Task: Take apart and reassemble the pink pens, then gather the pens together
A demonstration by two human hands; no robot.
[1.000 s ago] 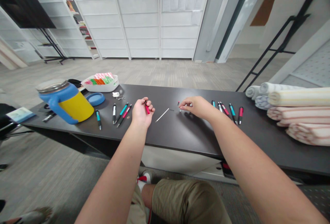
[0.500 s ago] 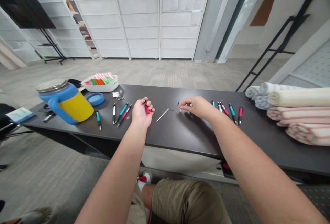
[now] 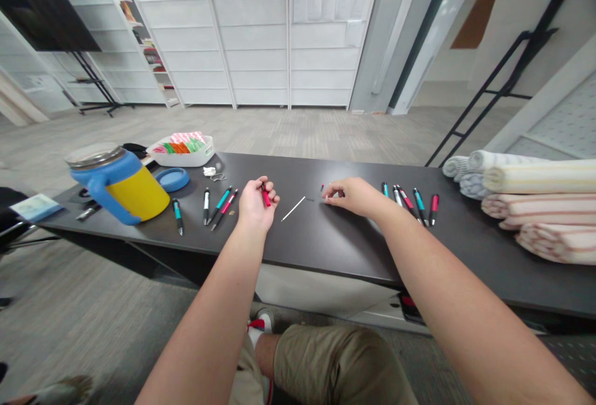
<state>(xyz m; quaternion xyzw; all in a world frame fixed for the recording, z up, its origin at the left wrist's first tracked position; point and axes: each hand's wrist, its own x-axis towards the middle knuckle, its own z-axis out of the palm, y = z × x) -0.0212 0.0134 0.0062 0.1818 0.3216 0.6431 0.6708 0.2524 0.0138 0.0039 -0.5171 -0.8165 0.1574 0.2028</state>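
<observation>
My left hand [image 3: 256, 204] is closed around a red pen barrel [image 3: 265, 195], held just above the dark table [image 3: 326, 243]. A thin white refill [image 3: 293, 209] lies on the table between my hands. My right hand [image 3: 349, 195] rests on the table with its fingertips pinched on small pen parts, too tiny to name, next to a little red piece [image 3: 322, 187]. Several assembled pens [image 3: 412, 200] lie in a row to the right of that hand. Another group of pens [image 3: 215, 204] lies to the left of my left hand.
A yellow and blue jug [image 3: 116, 184] lies tilted at the table's left end, with a blue lid [image 3: 172, 179] and a white tray [image 3: 186, 150] of colourful items behind it. Rolled striped towels [image 3: 535, 200] are stacked on the right. My knee [image 3: 335, 361] is below the table edge.
My right hand has shifted slightly away from me along the table, fingertips still pinched. The left hand has not visibly moved.
</observation>
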